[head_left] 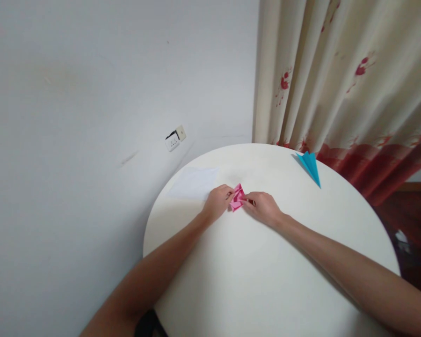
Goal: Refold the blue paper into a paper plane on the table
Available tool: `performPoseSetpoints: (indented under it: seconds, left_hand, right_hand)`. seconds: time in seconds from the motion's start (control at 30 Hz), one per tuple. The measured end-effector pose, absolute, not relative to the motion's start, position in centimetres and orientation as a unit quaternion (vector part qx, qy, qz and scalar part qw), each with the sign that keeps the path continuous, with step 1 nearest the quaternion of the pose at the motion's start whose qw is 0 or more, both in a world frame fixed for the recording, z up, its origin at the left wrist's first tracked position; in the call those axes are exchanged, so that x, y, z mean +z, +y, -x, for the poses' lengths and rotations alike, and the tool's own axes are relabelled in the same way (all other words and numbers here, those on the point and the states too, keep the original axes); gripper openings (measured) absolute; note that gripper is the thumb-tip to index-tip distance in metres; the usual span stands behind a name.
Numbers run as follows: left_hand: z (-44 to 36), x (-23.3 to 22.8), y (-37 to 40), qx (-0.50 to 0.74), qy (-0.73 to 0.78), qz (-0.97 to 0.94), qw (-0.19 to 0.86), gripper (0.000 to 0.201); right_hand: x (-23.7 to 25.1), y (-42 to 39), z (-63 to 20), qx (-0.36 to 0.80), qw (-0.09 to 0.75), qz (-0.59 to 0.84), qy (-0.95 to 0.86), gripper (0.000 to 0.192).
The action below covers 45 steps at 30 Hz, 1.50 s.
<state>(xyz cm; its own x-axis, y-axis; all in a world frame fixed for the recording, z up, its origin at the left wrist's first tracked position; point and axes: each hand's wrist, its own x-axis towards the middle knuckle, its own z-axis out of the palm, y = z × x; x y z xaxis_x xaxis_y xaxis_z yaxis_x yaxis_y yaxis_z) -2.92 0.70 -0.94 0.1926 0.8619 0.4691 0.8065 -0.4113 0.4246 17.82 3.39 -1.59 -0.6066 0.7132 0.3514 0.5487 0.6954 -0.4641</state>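
1. Near the frame's centre, the left hand (217, 202) and right hand (263, 207) are pinching the pink paper (237, 198) from both sides, steadying its folds.
2. Both sets of fingers are closing on it, on the white surface (252, 281).
3. Upper right, a blue paper plane (310, 166) is lying apart.

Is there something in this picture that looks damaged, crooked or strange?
Only the wall socket stands out: it sits tilted on the wall, and its left part looks dark, perhaps open or broken. The rest looks orderly: both hands, left and right, pinch the pink paper on the table.
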Motion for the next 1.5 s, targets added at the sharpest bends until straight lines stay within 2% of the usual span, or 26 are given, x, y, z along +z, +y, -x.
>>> performPoseSetpoints:
  seconds: [0.13, 0.23, 0.47, 0.63, 0.73, 0.87, 0.97, 1.07, 1.17, 1.3, 1.43, 1.5]
  left_hand:
    - [2.4, -1.3, 0.6, 0.390, 0.533, -0.745, 0.088, 0.010]
    - [2.4, -1.5, 0.9, 0.480, 0.535, -0.671, 0.185, 0.007]
    - [3.5, -1.5, 1.8, 0.632, 0.469, -0.425, 0.447, 0.023]
    - [3.3, -1.5, 1.8, 0.646, 0.429, -0.336, 0.535, 0.024]
    - [3.5, -1.3, 1.9, 0.671, 0.431, -0.295, 0.526, 0.020]
    - [4.0, -0.5, 2.2, 0.713, 0.451, -0.299, 0.446, 0.019]
    - [3.9, -0.1, 1.9, 0.706, 0.501, -0.395, 0.308, 0.026]
    - [3.2, -0.2, 1.3, 0.665, 0.519, -0.496, 0.206, 0.026]
    - [2.4, -0.7, 0.5, 0.647, 0.487, -0.552, 0.199, 0.019]
    - [1.7, -1.0, -0.2, 0.627, 0.483, -0.582, 0.185, 0.017]
    - [1.1, -0.9, -0.4, 0.621, 0.460, -0.610, 0.177, 0.010]
    - [0.7, -0.6, -0.5, 0.637, 0.440, -0.615, 0.149, 0.020]
  right_hand:
    - [-1.7, 3.2, -17.5, 0.154, 0.232, 0.324, -0.904, 0.022]
    - [-1.7, 3.0, -17.5, 0.138, 0.239, 0.312, -0.909, 0.021]
    - [-2.2, 3.4, -18.1, 0.129, 0.405, 0.264, -0.866, 0.025]
    - [-2.2, 3.3, -18.4, 0.102, 0.487, 0.245, -0.832, 0.026]
    - [-1.9, 3.5, -18.8, 0.095, 0.483, 0.199, -0.848, 0.027]
    - [-1.5, 4.0, -19.1, 0.125, 0.412, 0.152, -0.890, 0.026]
    - [-1.5, 4.3, -18.8, 0.236, 0.409, 0.181, -0.863, 0.027]
    - [-1.7, 4.4, -17.9, 0.376, 0.451, 0.282, -0.759, 0.039]
    - [-1.6, 3.9, -16.9, 0.490, 0.451, 0.304, -0.681, 0.046]
    - [-1.7, 2.9, -15.8, 0.596, 0.400, 0.267, -0.643, 0.038]
    - [-2.6, 2.7, -15.2, 0.613, 0.409, 0.288, -0.612, 0.032]
    - [-3.1, 2.9, -15.1, 0.584, 0.438, 0.326, -0.600, 0.032]
